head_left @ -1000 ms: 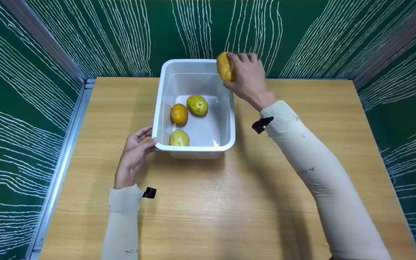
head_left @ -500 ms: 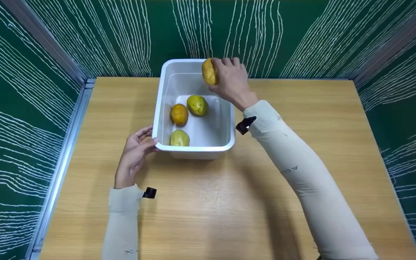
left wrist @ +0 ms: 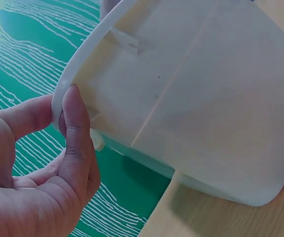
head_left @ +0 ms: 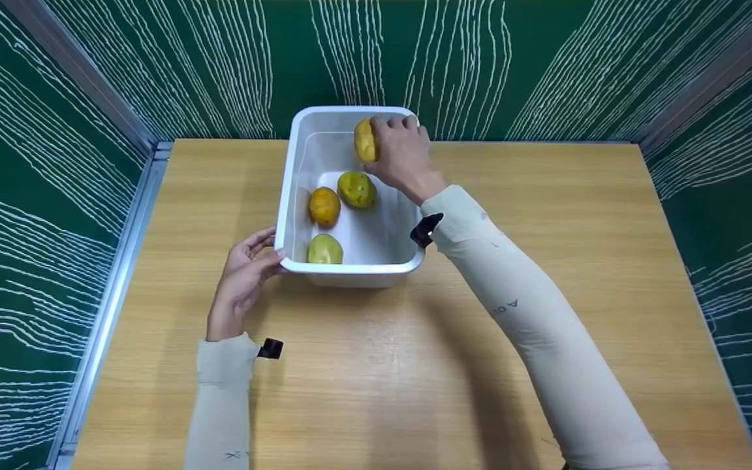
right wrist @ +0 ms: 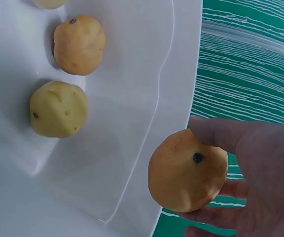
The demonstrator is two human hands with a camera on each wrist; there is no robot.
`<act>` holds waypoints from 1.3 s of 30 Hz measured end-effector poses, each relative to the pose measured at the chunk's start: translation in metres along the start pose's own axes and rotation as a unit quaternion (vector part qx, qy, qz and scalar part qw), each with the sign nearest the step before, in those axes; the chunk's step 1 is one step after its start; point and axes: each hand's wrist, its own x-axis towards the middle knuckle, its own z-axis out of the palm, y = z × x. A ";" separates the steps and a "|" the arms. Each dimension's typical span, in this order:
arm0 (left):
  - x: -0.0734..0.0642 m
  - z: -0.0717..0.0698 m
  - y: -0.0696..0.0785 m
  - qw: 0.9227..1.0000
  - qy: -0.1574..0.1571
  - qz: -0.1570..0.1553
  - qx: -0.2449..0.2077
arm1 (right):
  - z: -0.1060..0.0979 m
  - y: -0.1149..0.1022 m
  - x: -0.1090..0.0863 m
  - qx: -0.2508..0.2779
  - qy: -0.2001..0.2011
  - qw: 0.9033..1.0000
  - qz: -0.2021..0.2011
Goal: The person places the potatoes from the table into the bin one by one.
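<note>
A white plastic tub [head_left: 408, 265] stands on the wooden table, with several mangoes in view. My left hand [head_left: 240, 282] pinches its near left corner; in the left wrist view the rim [left wrist: 63, 94] lies between thumb and finger. Over the tub's far right part, my right hand [head_left: 404, 156] grips a yellow-orange mango [head_left: 365, 140] by its side, raised above the floor of the tub. Inside lie a green-yellow mango [head_left: 357, 190], an orange mango [head_left: 324, 206] and a pale green mango [head_left: 325, 250], partly hidden by the near wall.
The wooden table [head_left: 363, 365] reaches back to a green wall [head_left: 546, 65] with white wavy lines. Similar green panels stand on the left and right, with metal framing along the left edge.
My right hand has carried the yellow-orange mango leftward and slightly nearer, from above the tub's far right corner to over its inside. My left hand and the tub have stayed in place.
</note>
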 end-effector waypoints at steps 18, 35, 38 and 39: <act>0.000 0.001 0.001 1.000 -0.003 0.000 -0.004 | 0.019 -0.015 -0.008 -0.094 -0.081 0.992 -0.008; 0.000 0.001 0.000 1.000 -0.003 0.000 -0.004 | 0.023 -0.023 -0.012 -0.123 -0.188 0.974 0.038; 0.000 0.001 0.000 1.000 -0.003 0.002 -0.004 | 0.026 -0.023 -0.011 -0.139 -0.185 0.972 0.034; 0.000 0.001 0.000 1.000 -0.002 0.002 -0.004 | 0.027 -0.023 -0.011 -0.144 -0.183 0.972 0.033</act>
